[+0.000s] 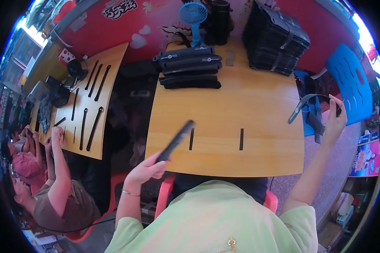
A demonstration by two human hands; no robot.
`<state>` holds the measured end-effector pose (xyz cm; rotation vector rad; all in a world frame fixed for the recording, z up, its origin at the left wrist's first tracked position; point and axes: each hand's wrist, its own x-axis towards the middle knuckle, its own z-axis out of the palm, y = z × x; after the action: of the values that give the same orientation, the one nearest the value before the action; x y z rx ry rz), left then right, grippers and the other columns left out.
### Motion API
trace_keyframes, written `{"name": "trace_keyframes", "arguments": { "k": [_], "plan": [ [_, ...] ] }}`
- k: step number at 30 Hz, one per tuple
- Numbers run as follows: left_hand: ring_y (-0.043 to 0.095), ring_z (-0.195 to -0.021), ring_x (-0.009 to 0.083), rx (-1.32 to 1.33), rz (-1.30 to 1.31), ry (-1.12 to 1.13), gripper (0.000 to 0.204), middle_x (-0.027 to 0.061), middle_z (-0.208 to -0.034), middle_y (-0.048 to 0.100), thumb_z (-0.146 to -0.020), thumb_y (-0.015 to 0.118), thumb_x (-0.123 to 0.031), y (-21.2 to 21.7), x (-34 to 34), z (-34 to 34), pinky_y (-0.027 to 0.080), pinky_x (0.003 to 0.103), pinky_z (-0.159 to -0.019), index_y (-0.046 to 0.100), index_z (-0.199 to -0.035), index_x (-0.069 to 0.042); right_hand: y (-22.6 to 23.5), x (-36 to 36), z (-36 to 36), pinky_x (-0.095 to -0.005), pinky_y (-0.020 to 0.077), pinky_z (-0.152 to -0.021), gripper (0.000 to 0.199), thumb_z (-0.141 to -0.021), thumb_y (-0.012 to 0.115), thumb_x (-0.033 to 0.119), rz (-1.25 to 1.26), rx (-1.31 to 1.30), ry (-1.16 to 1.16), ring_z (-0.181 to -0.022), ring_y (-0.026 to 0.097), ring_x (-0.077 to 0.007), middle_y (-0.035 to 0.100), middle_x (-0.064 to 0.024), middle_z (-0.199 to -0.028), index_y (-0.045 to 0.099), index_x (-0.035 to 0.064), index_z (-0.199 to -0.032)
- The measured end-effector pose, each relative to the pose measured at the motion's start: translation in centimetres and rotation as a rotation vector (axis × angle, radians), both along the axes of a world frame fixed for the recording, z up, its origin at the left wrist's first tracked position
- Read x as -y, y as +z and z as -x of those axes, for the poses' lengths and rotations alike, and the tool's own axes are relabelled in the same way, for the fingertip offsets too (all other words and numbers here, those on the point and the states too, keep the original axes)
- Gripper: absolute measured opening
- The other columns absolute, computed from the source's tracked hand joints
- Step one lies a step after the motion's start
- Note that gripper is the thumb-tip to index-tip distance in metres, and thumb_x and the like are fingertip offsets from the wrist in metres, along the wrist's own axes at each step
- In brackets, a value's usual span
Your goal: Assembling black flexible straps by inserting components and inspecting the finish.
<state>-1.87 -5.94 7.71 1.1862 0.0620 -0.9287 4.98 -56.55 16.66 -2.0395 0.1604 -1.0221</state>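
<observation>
My left hand [151, 169] is closed around one end of a flat black strap [175, 141], which points up and to the right over the near part of the wooden table [223, 162]. Out past the table's right edge, my raised right hand [336, 119] pinches a second black strap [299, 110]. That one bends in an arch, its rounded end hanging to the left. Below it, more dark straps [315, 123] drape over the blue chair. Two short black strips, a left one [191, 139] and a right one [241, 139], lie lengthwise on the tabletop in front of me.
Bundled black straps [190, 63] are piled at the table's far left. A tall bound stack of black pieces [274, 40], a blue fan [193, 17] and a dark cylinder [220, 23] stand behind. A blue chair [350, 76] is at right. Co-workers sit at another table [107, 80] holding straps.
</observation>
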Motion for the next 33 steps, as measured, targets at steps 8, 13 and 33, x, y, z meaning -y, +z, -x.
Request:
{"name": "trace_keyframes", "arguments": {
  "k": [8,13,33],
  "plan": [
    [0.033,-0.048,0.0076,0.086,0.362,0.466,0.029,-0.0005,-0.062,0.036,-0.096,0.042,-0.030,0.0,1.3,0.0,0.027,0.022,-0.044,0.048,-0.111,-0.007,-1.3,-4.8,-3.6,-0.0226,0.0387,-0.058,0.012,-0.081,0.066,0.002,0.210,-0.002,0.224,-0.066,0.048,-0.0079,0.055,-0.0017,-0.074,0.067,0.0023,-0.092],
    [0.038,-0.055,0.0122,0.199,0.526,0.627,0.028,0.0025,-0.069,0.041,-0.094,0.043,-0.032,0.3,3.7,-0.6,0.032,0.025,-0.053,0.046,-0.110,-0.009,-5.7,-7.2,-4.8,-0.0295,0.0450,-0.058,0.013,-0.080,0.067,0.009,0.446,-0.064,0.240,-0.067,0.058,-0.0165,0.059,-0.0043,-0.080,0.069,0.0070,-0.092],
    [0.061,-0.095,0.0283,0.230,0.541,0.499,0.044,0.0188,-0.108,0.057,-0.099,0.033,-0.033,-1.6,9.2,-1.2,0.058,0.037,-0.064,0.027,-0.137,-0.014,-13.2,-9.1,-4.0,-0.0346,0.0506,-0.078,0.037,-0.077,0.068,0.025,0.582,-0.492,0.409,-0.094,0.061,-0.0248,0.059,-0.0038,-0.113,0.062,0.0109,-0.111]
  ]
}}
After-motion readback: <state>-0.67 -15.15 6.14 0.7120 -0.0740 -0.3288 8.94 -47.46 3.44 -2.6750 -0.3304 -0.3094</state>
